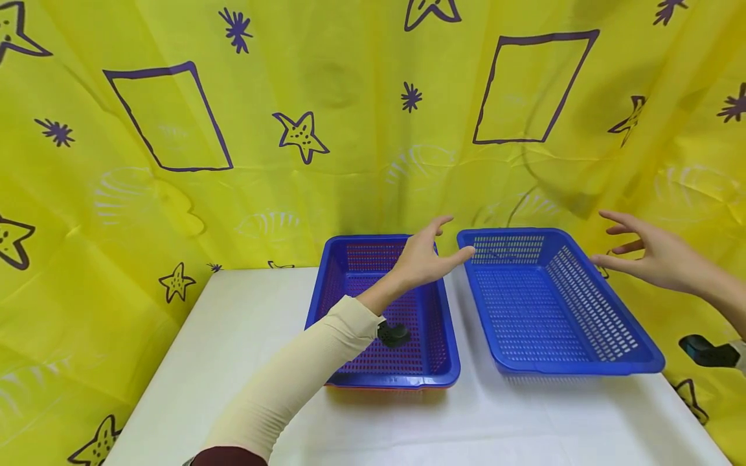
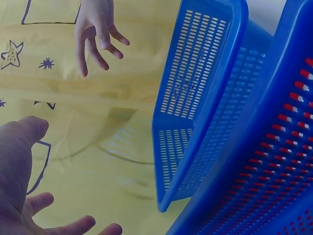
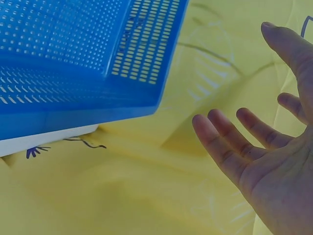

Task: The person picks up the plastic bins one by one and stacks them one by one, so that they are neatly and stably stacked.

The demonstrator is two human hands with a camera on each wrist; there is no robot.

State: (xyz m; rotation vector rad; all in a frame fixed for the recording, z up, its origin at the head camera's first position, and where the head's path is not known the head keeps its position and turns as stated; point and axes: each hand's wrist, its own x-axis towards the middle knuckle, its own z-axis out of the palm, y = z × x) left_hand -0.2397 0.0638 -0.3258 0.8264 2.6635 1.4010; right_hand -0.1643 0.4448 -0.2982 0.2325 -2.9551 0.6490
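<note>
Two blue plastic baskets with slotted walls stand side by side on a white table. Above the left basket [image 1: 452, 378] my left hand [image 1: 422, 259] hovers with thumb and fingers spread, holding nothing. Red shows through that basket's holes and under its front rim, so something red lies beneath it. My right hand [image 1: 658, 255] is in the air beyond the right side of the right basket [image 1: 542, 310], fingers apart and holding nothing. In the right wrist view its fingers [image 3: 227, 152] stand clear of the basket's corner. The left forearm hides part of the left basket.
The white table [image 1: 245, 336] extends left of and in front of the baskets. Behind and at both sides hangs a yellow curtain [image 1: 361, 188] with purple starfish and frame drawings. A dark wrist device [image 1: 708, 351] sits at the right wrist; another dark one [image 1: 394, 334] shows beneath the left cuff.
</note>
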